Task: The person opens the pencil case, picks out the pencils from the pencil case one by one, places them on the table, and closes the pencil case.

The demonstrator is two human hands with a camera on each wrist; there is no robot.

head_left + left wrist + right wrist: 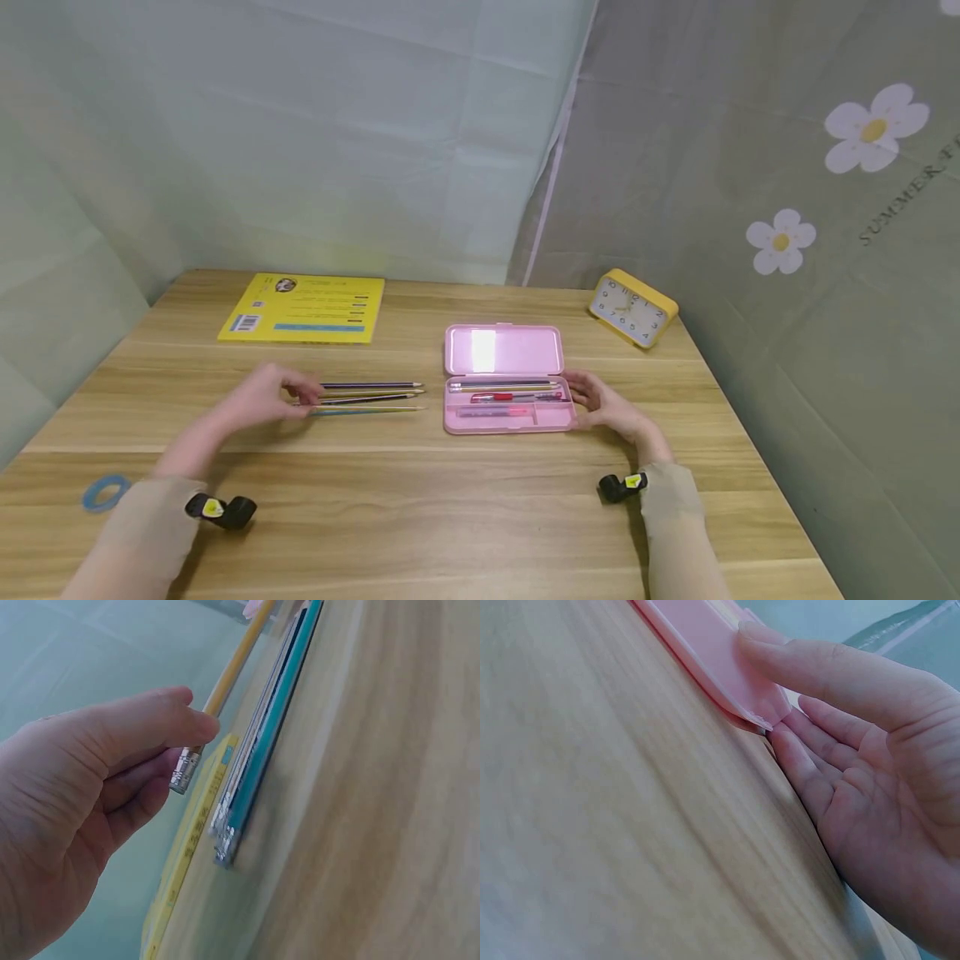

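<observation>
My left hand (264, 398) pinches a yellow pencil (234, 666) between thumb and fingers, close to its metal-banded end. The pencil is lifted above several others lying side by side, among them a teal pencil (279, 709). Their sharpened tips point right, toward an open pink pencil case (491, 422). With thumb on one side and fingers on the other, my right hand (611, 410) holds the case's right end. Inside the case lie pencils (517, 384) in the back, a red pen (491, 398) in front of them, and a clear pen with a pink tip (487, 412) in the front compartment.
A yellow book (315, 308) lies at the back left of the wooden table (450, 517). At the back right stands a yellow clock (630, 308). A blue tape ring (105, 493) is beside my left sleeve. Curtains hang behind the table.
</observation>
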